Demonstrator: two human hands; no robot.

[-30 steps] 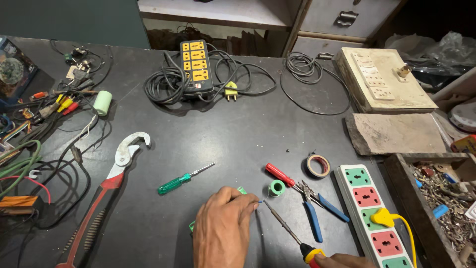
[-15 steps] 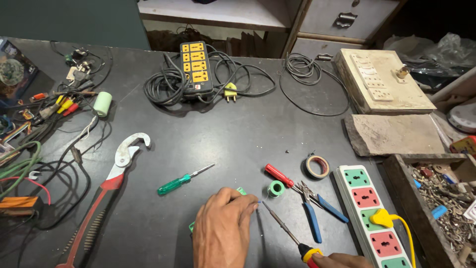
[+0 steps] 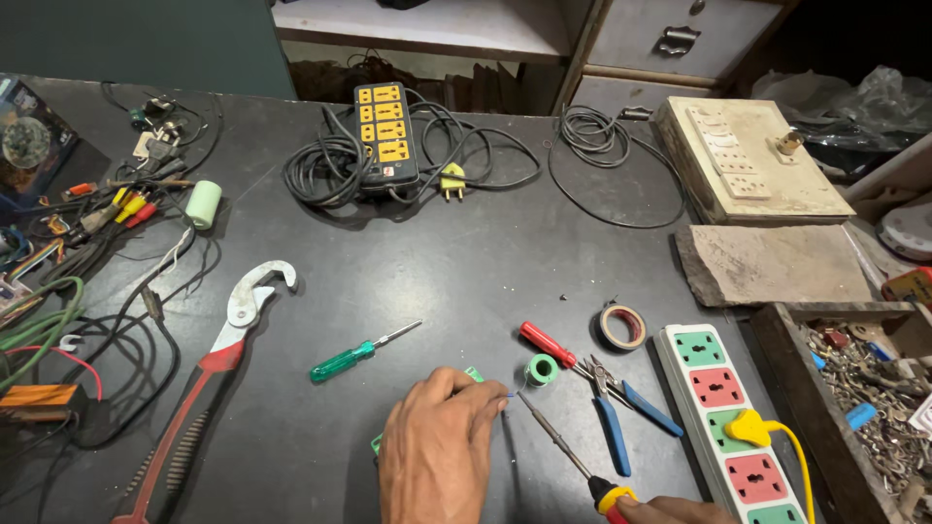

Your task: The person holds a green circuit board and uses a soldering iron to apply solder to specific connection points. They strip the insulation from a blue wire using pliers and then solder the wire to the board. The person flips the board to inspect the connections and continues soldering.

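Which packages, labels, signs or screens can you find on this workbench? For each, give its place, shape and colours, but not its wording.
Printed box: far left edge of the table, flat, dark blue, with a round pale picture on its face.
Small label: near end of the black and yellow power strip at the back of the table, a small red and white patch.
Screens and signs: none in view.
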